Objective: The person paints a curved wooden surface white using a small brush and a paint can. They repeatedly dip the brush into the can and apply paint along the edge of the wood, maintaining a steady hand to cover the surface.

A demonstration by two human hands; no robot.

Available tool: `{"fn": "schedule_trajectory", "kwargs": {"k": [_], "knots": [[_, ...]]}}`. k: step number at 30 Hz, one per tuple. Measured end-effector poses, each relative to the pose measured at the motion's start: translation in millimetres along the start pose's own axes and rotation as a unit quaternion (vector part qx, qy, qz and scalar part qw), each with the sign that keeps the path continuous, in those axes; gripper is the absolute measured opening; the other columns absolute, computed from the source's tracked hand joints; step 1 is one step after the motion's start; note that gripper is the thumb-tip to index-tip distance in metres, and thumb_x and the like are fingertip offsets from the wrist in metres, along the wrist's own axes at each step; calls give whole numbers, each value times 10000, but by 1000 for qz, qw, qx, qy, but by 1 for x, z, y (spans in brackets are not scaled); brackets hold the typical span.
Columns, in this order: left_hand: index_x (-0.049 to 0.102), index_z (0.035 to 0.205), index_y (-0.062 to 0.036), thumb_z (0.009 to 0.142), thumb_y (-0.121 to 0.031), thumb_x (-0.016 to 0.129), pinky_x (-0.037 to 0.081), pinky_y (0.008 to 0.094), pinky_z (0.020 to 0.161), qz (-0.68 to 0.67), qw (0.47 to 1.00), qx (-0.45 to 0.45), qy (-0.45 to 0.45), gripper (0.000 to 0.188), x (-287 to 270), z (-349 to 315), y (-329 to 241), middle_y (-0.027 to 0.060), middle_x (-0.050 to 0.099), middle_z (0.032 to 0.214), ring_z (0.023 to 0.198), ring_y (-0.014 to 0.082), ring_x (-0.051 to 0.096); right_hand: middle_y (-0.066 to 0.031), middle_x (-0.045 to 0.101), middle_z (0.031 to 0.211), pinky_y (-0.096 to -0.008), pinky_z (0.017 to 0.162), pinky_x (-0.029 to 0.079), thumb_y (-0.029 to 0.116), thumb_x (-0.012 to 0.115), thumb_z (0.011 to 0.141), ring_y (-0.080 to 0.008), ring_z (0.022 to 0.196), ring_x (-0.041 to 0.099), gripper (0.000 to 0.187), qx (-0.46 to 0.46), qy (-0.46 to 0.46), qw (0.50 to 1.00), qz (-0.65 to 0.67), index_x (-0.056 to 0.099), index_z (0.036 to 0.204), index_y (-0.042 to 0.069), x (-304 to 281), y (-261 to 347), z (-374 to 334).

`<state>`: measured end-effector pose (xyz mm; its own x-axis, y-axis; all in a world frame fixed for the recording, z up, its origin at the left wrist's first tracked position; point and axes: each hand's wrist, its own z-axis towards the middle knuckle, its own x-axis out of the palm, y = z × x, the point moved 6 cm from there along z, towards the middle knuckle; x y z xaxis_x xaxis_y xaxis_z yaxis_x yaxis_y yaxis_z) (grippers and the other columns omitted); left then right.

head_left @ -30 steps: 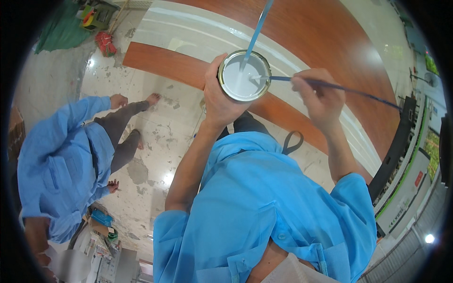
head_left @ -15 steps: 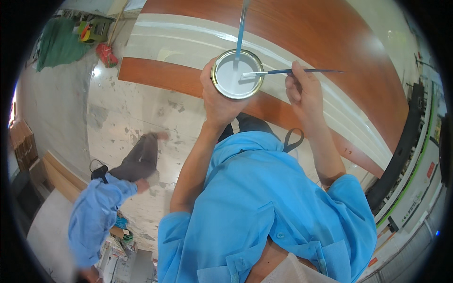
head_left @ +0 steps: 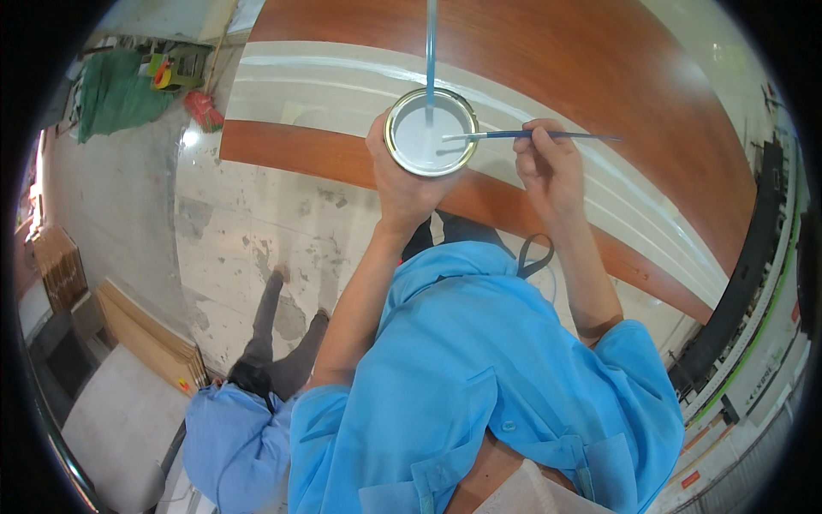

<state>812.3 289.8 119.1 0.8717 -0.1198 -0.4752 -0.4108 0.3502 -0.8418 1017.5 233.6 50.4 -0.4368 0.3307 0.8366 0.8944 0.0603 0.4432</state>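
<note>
A round can (head_left: 390, 154) with a gold-coloured rim holds pale grey-white paint (head_left: 415, 146). My left hand (head_left: 401, 190) is closed around the can's side. Pinched in the fingers of my right hand (head_left: 552, 167) is a thin blue paintbrush (head_left: 509, 134), lying nearly level. Its pale bristle end reaches over the can's opening, above or just at the paint; which one I cannot tell. A blue stick-like handle (head_left: 431, 47) stands in the can and rises past the top of the view.
Beyond the can lie a wide reddish-brown wood-look panel (head_left: 548, 51) and a pale strip with white lines (head_left: 325, 81). A narrower brown band (head_left: 300, 150) runs nearer me. Another person in a blue shirt (head_left: 235, 445) is at lower left, by stacked boards (head_left: 150, 330). Machinery (head_left: 736, 283) lines the right.
The paintbrush has tilted slightly within my right hand, its tip still over the can. The other person has moved nearer, toward the lower middle. My view has shifted a little.
</note>
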Motion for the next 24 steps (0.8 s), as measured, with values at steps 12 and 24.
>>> {"fn": "schedule_trajectory", "kwargs": {"k": [12, 24], "knots": [[301, 1484, 0, 655, -151, 996, 430, 419, 1114, 26, 997, -67, -18, 1092, -4, -23, 36, 159, 458, 1403, 1315, 293, 516, -127, 754, 932, -267, 601, 486, 148, 637, 1070, -126, 716, 645, 177, -62, -113, 989, 78, 693, 1145, -2, -87, 5, -1], [286, 1507, -23, 662, -174, 1013, 421, 431, 1137, 46, 995, -78, -27, 1125, -8, -35, 34, 158, 427, 1430, 1356, 301, 486, -137, 743, 932, -262, 607, 501, 152, 684, 1047, -129, 730, 662, 192, -137, -176, 912, -344, 657, 1123, -23, -169, 29, 13]]}}
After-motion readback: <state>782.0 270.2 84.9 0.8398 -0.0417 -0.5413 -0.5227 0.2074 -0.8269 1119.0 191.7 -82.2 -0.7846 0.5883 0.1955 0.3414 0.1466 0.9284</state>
